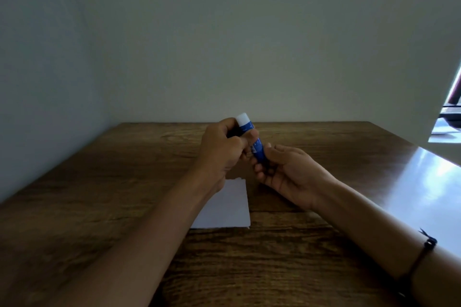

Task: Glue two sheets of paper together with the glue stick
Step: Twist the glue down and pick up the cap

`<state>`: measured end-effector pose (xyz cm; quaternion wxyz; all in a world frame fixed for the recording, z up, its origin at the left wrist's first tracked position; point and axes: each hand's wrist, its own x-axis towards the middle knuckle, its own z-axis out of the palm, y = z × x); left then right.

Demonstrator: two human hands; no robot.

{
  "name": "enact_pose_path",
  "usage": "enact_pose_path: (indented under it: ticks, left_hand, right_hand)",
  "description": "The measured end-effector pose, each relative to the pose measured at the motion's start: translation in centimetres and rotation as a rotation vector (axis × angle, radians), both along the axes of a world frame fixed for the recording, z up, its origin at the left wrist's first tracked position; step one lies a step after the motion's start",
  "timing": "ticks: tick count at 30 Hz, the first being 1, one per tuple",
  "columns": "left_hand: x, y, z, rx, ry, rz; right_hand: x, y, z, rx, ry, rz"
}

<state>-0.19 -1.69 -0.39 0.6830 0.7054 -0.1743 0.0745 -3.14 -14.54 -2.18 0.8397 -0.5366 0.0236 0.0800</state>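
Left hand [224, 149] gripped glue stick [252, 142] near its white top, held above paper [224, 207] on surface [99, 182]. Right hand [287, 172] pinched the base. Step: prob. uncapping or twisting glue up; next, rub it on paper.

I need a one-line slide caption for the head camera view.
Both hands, left hand and right hand, hold a blue glue stick above white paper on a wooden table.

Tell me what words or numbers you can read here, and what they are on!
None can be read.
Glue stick: small pale print on the blue label, too blurred to read.
Paper on the table: blank, no writing shows.
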Motion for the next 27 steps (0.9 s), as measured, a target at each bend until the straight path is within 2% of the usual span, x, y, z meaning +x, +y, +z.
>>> enact_pose_path:
  ticks: [3, 7, 13, 17, 22, 27]
  left_hand:
    - [0.04, 0.02, 0.03, -0.002, 0.001, 0.012]
    - [0.17, 0.04, -0.05, 0.017, 0.001, 0.026]
    - [0.12, 0.00, 0.05, -0.005, -0.006, 0.014]
    - [0.11, 0.10, 0.08, -0.001, -0.005, 0.019]
    - [0.01, 0.02, 0.13, -0.001, 0.001, 0.016]
    - [0.03, 0.02, 0.15, 0.003, 0.002, 0.025]
  right_hand:
    - [-0.08, 0.10, 0.09, -0.005, -0.032, -0.015]
    - [-0.23, 0.29, 0.01, 0.015, 0.033, 0.060]
    - [0.05, 0.19, 0.13, -0.017, 0.002, -0.013]
    - [-0.06, 0.32, -0.07, 0.044, 0.048, 0.042]
    - [0.11, 0.07, 0.03, 0.002, 0.000, -0.013]
    - [0.00, 0.22, -0.11, 0.038, 0.021, 0.039]
